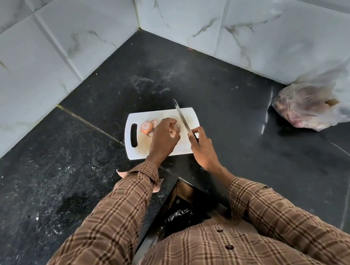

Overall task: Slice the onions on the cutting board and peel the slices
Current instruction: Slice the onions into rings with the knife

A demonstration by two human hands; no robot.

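On the cutting board (pixel 163 149), an onion piece (pixel 176 128) is pinned under the curled left hand (pixel 163 139). The knife (pixel 182 117), gripped by the closed right hand (pixel 202 148), is held just right of it, blade pointing away.

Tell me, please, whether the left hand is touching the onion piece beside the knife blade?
Touching: in the head view, the left hand curls its fingers over the onion piece.

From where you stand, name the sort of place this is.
Likely a home kitchen corner: a dark stone countertop meeting white marble-look wall tiles, with a white plastic cutting board holding cut onion pieces.
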